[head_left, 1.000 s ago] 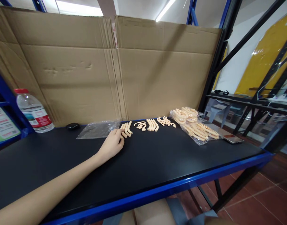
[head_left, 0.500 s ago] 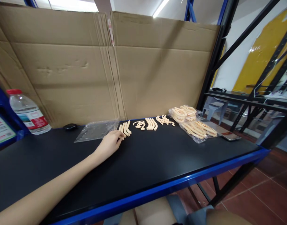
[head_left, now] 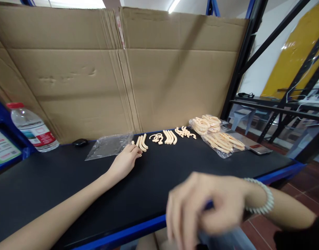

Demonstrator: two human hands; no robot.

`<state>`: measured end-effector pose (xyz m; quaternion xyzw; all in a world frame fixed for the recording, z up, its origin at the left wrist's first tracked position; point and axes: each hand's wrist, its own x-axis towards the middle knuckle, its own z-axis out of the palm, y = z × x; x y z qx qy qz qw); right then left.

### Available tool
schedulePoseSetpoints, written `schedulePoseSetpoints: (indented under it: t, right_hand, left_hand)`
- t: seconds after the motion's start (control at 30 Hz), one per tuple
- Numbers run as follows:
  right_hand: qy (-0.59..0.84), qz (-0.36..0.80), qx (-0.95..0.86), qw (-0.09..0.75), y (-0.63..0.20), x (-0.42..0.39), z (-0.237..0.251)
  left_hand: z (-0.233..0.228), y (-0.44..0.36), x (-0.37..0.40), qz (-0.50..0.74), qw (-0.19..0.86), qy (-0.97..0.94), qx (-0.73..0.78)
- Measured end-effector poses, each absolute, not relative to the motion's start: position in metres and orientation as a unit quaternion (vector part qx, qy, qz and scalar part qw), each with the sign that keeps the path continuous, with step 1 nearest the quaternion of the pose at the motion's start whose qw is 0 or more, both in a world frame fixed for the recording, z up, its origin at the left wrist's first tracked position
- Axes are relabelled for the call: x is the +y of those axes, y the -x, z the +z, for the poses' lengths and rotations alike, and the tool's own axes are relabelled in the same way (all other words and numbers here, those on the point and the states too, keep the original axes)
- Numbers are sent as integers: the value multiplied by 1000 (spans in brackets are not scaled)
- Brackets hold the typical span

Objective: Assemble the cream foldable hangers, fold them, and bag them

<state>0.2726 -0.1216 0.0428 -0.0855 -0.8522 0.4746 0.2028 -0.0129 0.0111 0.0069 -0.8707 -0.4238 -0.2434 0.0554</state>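
Observation:
My left hand (head_left: 127,158) rests on the black tabletop with its fingers bunched on a curved beige piece (head_left: 133,142) at the left end of a row. Most of that piece is hidden under the fingers. Just right of it lie several more curved beige pieces (head_left: 143,143). Farther along are a cluster of hook-shaped pieces (head_left: 157,138), another row of curved pieces (head_left: 170,137) and a pile of small bent pieces (head_left: 184,132). My right hand (head_left: 201,208), blurred, hangs over the table's front edge, its fingers loosely apart and nothing seen in them.
A clear plastic bag (head_left: 107,146) lies flat left of the pieces. Bags of beige parts (head_left: 221,140) and a phone (head_left: 260,149) are at the right. A water bottle (head_left: 34,128) and a black object (head_left: 80,142) stand left. Cardboard (head_left: 175,76) walls the back.
My right hand has come into view from the lower right. My left hand stays at the left row of curved pieces, and the camera view has shifted slightly.

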Motion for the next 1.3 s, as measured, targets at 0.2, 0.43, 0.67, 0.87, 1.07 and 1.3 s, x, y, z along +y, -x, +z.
schedulePoseSetpoints:
  t: [0.2,0.43,0.67,0.87,1.07,1.3]
  right_hand:
    - [213,142,-901,351,-236,5,56]
    - [286,-55,-932,218,-225,57,2]
    - [291,-63,-937,181,-226,56,-5]
    - [291,-43,-922,250,-229,56,-11]
    - [323,-41,-880,344,-234,62,-13]
    - [359,-36,-853,376,-238,67,-14]
  left_hand:
    - [7,7,2,-261,87,844,-460]
    - [7,-1,-5,-354,21,837,-417]
    - [5,-8,-4,-446,-197,776,-401]
    - [3,-6,0,-478,-292,707,-432]
    - [2,-6,-4,-497,-376,642,-446]
    - [5,-7,-6,-577,-472,507,-432]
